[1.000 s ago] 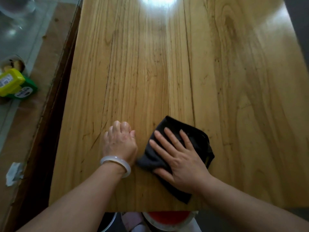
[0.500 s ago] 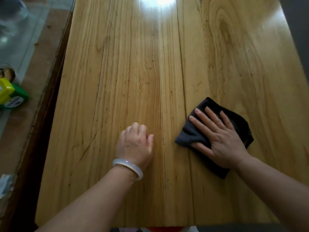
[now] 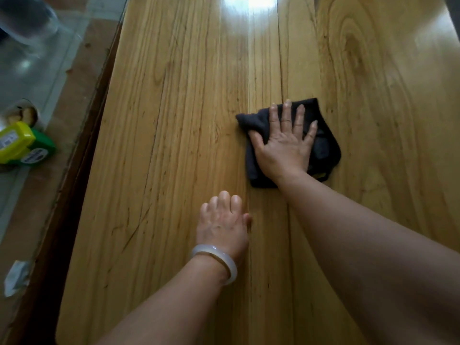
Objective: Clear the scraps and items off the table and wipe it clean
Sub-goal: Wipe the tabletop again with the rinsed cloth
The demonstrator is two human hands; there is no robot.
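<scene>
At 6 o'clock, the left hand (image 3: 222, 220) rests on the long yellow wooden table (image 3: 174, 108), fingers curled under, with nothing seen in it. A pale round bangle (image 3: 216, 261) sits on that wrist. Farther out, toward 1 o'clock, the right hand (image 3: 283, 143) lies flat, fingers straight, pressing down a dark soft folded cloth (image 3: 326, 150). The cloth looks light and floppy, so it may bunch up; a flat palm on its middle should slide it best. Far off at 9 o'clock, beside the table, sits a green and yellow plastic box (image 3: 22, 145).
</scene>
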